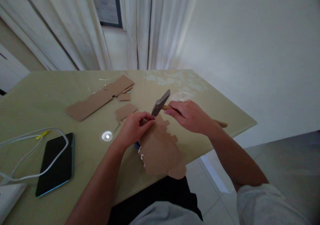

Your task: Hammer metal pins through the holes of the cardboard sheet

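My right hand (188,116) is closed round the wooden handle of a hammer (160,103); the handle's end sticks out beyond my wrist. The metal head is tilted, its lower face right beside the fingertips of my left hand (135,126). That hand is pinched at the far edge of a brown cardboard piece (161,148); whatever is between the fingers is too small to make out. The cardboard has notched sides, with white bits along its left edge. Its near end reaches past the table edge above my lap. Something dark blue (137,145) shows under its left side.
Flat cardboard strips (100,100) and a smaller cardboard piece (125,111) lie beyond my left hand. Nearby are a thin nail-like piece (117,127) and a shiny round object (107,136). A black tablet (57,163) lies at left under a white cable (37,175). Clear plastic (181,96) sits behind my right hand.
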`<state>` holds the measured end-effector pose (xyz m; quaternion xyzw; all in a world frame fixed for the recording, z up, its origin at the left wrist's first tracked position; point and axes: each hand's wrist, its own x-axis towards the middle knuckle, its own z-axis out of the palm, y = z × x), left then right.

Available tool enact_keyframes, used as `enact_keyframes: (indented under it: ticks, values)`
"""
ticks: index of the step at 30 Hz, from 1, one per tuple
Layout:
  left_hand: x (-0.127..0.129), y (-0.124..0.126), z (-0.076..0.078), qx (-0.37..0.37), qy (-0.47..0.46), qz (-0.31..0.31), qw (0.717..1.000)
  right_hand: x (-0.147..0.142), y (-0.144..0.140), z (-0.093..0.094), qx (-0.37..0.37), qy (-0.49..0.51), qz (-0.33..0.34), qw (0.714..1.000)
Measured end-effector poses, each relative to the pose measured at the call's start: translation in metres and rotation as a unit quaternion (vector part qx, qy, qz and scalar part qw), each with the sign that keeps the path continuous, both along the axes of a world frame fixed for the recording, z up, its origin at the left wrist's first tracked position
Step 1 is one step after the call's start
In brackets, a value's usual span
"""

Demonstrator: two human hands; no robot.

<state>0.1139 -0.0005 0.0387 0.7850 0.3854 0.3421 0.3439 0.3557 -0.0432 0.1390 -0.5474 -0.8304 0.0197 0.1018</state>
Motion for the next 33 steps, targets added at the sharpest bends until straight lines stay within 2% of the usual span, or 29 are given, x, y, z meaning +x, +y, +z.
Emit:
enact_keyframes:
  ticks: [3,10,15,22,28,33]
  values:
    - [0.0004,0.0003,-0.0011,0.003,0.002,-0.001,1.000,-0.0002,-0.0001,-0.0036,-0.003,-0.027,0.001,1.000]
    - [0.0013,0.0001,0.0005,-0.012,-0.001,-0.002,1.000,-0.0005,-0.0014,0.0048,0.008,0.045,-0.012,0.999]
    - [0.0014,0.0003,-0.0005,-0.006,-0.004,-0.002,1.000,-0.0022,-0.0003,-0.0024,-0.016,-0.016,-0.009,1.000]
    - [0.0031,0.0005,0.0023,-0.006,-0.006,-0.001,1.000,-0.0026,-0.0029,0.0015,0.000,0.042,-0.024,0.999]
    - [0.0018,0.0009,0.0002,0.005,-0.002,-0.004,1.000,-0.0026,-0.0014,-0.0035,-0.013,-0.020,-0.011,1.000]
    - [0.0023,0.0016,-0.0008,0.004,-0.003,-0.008,1.000,-0.0025,-0.0028,0.0037,-0.011,0.032,-0.021,0.999]
